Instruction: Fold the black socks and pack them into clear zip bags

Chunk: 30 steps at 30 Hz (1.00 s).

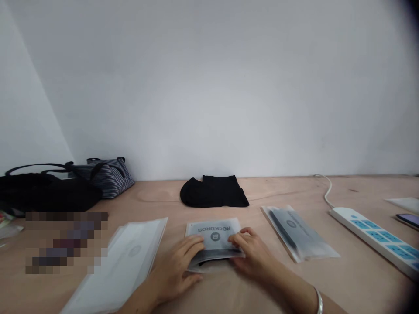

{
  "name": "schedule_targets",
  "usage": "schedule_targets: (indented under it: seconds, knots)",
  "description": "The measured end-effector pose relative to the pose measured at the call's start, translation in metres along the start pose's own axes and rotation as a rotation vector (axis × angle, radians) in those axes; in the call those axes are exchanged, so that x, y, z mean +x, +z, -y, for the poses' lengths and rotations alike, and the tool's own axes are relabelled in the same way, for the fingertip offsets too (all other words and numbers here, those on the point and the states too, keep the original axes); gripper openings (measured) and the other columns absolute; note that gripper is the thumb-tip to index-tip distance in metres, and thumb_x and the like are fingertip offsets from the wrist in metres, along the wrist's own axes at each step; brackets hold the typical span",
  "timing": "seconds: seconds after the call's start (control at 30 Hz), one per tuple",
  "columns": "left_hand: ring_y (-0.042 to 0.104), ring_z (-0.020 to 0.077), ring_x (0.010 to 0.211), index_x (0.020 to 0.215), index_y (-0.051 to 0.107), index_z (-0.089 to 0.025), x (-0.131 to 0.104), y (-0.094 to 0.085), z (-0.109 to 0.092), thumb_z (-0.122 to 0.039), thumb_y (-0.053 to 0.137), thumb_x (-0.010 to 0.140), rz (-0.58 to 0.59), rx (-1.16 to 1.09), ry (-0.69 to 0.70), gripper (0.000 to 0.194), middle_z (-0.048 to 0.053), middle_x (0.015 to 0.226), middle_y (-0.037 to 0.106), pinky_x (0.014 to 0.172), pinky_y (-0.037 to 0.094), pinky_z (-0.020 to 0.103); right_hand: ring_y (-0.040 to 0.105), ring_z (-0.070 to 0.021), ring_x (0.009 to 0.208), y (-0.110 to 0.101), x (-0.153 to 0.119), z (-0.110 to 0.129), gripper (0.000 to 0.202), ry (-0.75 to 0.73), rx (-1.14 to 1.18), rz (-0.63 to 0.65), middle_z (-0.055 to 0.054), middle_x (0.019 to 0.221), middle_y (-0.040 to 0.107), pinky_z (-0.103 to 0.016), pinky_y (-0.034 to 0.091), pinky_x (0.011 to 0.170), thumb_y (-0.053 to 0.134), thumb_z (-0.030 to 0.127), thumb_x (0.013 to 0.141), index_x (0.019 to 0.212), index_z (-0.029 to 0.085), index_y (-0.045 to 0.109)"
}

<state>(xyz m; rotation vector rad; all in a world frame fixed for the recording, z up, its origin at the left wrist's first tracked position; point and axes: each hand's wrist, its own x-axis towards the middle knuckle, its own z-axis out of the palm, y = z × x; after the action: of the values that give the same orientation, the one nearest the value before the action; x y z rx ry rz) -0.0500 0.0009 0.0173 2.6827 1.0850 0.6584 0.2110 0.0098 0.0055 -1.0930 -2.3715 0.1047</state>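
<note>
At my far left, a black bag [50,192] slumps beside a striped bag [113,179]; no writing shows on either. Nearer me lie pale plastic bags [121,257], overlapping, with a round grey mark on top and fainter print I can't make out.

My left hand [181,261] is loosely spread: the fingers rest on the left side of the filled bag [214,244], the thumb apart from them by its near edge. This bag lies flat on the table [258,294], straight in front of me. Its print reads ROCKBROS, upside down to me, with a round dark logo just below. Something black peeks from under its near edge. Beyond it, by the wall, lies a folded black cloth [214,192], no label showing.

My right hand [253,255] pinches the filled bag's right edge, fingers bent over the top. I judge that I'm squaring up the bag's near end; this calls for even pressure from both sides and the black stuff tucked flat.

Further right, a second filled bag [296,235] bears a similar logo, its lettering too blurred to read. Then come a white power strip [376,237] with blue sockets and a phone [409,220].
</note>
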Motion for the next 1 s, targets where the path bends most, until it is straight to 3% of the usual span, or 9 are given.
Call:
schedule_targets:
  seconds: [0.1, 0.2, 0.3, 0.43, 0.57, 0.77, 1.0]
  knots:
    - [0.045, 0.0242, 0.113, 0.119, 0.044, -0.028, -0.007, -0.018, 0.004, -0.018, 0.060, 0.067, 0.044, 0.086, 0.013, 0.055, 0.003, 0.124, 0.050, 0.096, 0.037, 0.041, 0.050, -0.0216, 0.087, 0.002, 0.011, 0.016, 0.027, -0.066, -0.090, -0.006, -0.004, 0.091, 0.059, -0.041, 0.029, 0.086, 0.059, 0.030, 0.068, 0.092, 0.022, 0.053]
    - [0.054, 0.0208, 0.100, 0.108, 0.053, -0.026, -0.008, -0.027, 0.005, -0.007, 0.050, 0.065, 0.066, 0.155, 0.018, 0.046, 0.002, 0.108, 0.059, 0.088, 0.043, 0.035, 0.049, -0.0222, 0.087, 0.016, 0.026, 0.038, 0.022, -0.182, -0.170, -0.004, -0.005, 0.088, 0.059, -0.040, 0.030, 0.082, 0.059, 0.034, 0.070, 0.088, 0.021, 0.054]
    - [0.058, 0.0180, 0.084, 0.090, 0.059, -0.023, -0.008, -0.025, 0.008, -0.004, 0.043, 0.068, 0.072, 0.215, 0.054, 0.033, 0.002, 0.089, 0.063, 0.075, 0.047, 0.029, 0.049, -0.0220, 0.080, 0.039, 0.042, 0.060, 0.020, -0.274, -0.246, -0.017, -0.005, 0.081, 0.058, -0.039, 0.033, 0.073, 0.057, 0.037, 0.073, 0.082, 0.019, 0.055]
    - [0.058, 0.0150, 0.065, 0.066, 0.058, -0.019, -0.010, -0.015, 0.016, -0.008, 0.037, 0.075, 0.008, 0.226, 0.078, 0.025, 0.003, 0.069, 0.061, 0.060, 0.047, 0.025, 0.047, -0.0192, 0.071, 0.068, 0.059, 0.078, 0.009, -0.354, -0.328, -0.090, -0.004, 0.074, 0.058, -0.035, 0.033, 0.063, 0.050, 0.023, 0.080, 0.076, 0.017, 0.054]
    - [0.058, 0.0152, 0.063, 0.068, 0.057, -0.018, -0.012, -0.012, 0.020, -0.010, 0.034, 0.075, -0.061, 0.197, 0.046, 0.025, 0.003, 0.068, 0.060, 0.058, 0.047, 0.025, 0.045, -0.0178, 0.067, 0.075, 0.065, 0.084, 0.006, -0.375, -0.336, -0.152, -0.003, 0.075, 0.058, -0.034, 0.031, 0.061, 0.049, 0.017, 0.080, 0.075, 0.016, 0.053]
    - [0.062, 0.0159, 0.070, 0.076, 0.061, -0.020, -0.009, -0.017, 0.018, -0.013, 0.036, 0.080, -0.132, 0.183, 0.040, 0.026, 0.004, 0.078, 0.064, 0.062, 0.049, 0.025, 0.044, -0.0177, 0.070, 0.048, 0.045, 0.061, 0.009, -0.367, -0.408, -0.145, -0.001, 0.071, 0.055, -0.038, 0.028, 0.074, 0.046, 0.017, 0.083, 0.076, 0.019, 0.053]
    - [0.064, 0.0155, 0.079, 0.078, 0.062, -0.021, -0.009, -0.014, 0.021, -0.012, 0.036, 0.082, -0.104, 0.102, -0.030, 0.027, 0.002, 0.091, 0.065, 0.065, 0.050, 0.023, 0.042, -0.0165, 0.068, 0.011, -0.027, -0.005, 0.015, -0.232, -0.389, -0.145, -0.002, 0.069, 0.051, -0.037, 0.028, 0.074, 0.044, 0.009, 0.075, 0.066, 0.019, 0.049]
